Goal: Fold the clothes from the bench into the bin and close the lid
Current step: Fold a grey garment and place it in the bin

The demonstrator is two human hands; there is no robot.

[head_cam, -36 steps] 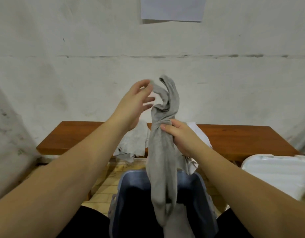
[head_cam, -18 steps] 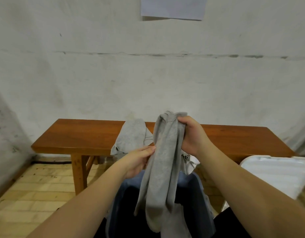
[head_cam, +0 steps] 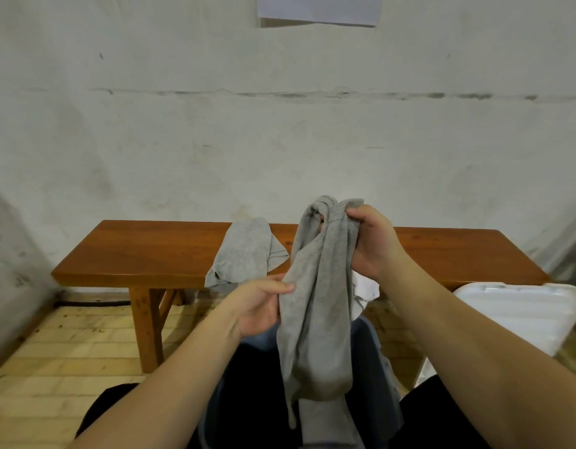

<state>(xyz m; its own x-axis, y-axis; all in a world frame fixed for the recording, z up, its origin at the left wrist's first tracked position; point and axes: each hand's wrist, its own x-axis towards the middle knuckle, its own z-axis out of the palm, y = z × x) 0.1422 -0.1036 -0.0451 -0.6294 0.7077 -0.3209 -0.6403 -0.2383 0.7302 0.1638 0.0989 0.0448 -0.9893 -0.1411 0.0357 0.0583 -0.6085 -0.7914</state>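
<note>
My right hand grips the bunched top of a grey garment, fingers curled round the fabric, and holds it up over the open grey-blue bin between my knees. The garment hangs in a long doubled drape, its long axis running straight down from that fist, and its lower end dangles inside the mouth of the bin. My left hand is the lower of the 2, level with the middle of the cloth and just to its left; thumb and fingertips pinch the cloth's left edge, palm turned towards it, forearm reaching up from the lower left. By my reading, the next fold turns on this: the right hand anchors the top while the left, nearer the loose hanging length, is placed to bring it across or up. On the wooden bench behind, 1 more grey garment droops over the front edge near the middle, and a white cloth shows just below my right wrist. The white bin lid is off, at my right beside the bench's right end.
</note>
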